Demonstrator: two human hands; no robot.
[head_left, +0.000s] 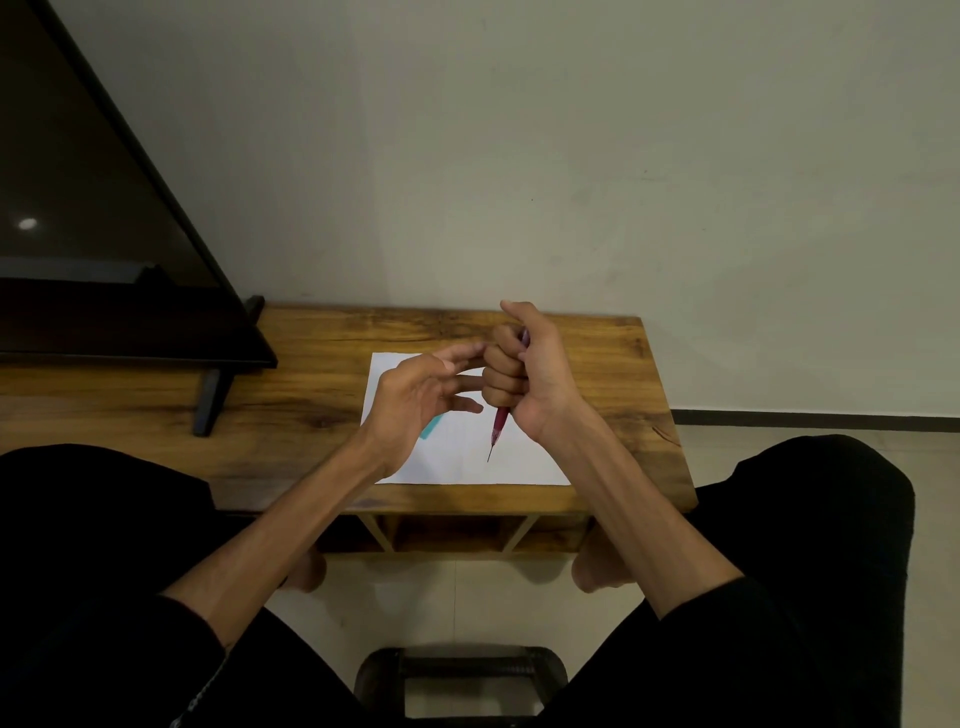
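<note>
Your right hand (524, 374) is curled in a fist round the red pen (500, 423), thumb raised, holding it upright over the white sheet (514, 462) on the bench (613, 364), fine tip pointing down. Your left hand (415, 400) is loose, fingers spread and holding nothing, its fingertips beside the fist, probably to work the pen's top end. A teal piece (430, 430) lies on the sheet beneath it

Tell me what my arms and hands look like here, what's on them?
Black sleeves end near the elbows, left sleeve and right sleeve; the forearms below are bare. The left hand and right hand wear no glove, ring or watch that shows. Small white print marks the left sleeve's edge.
</note>
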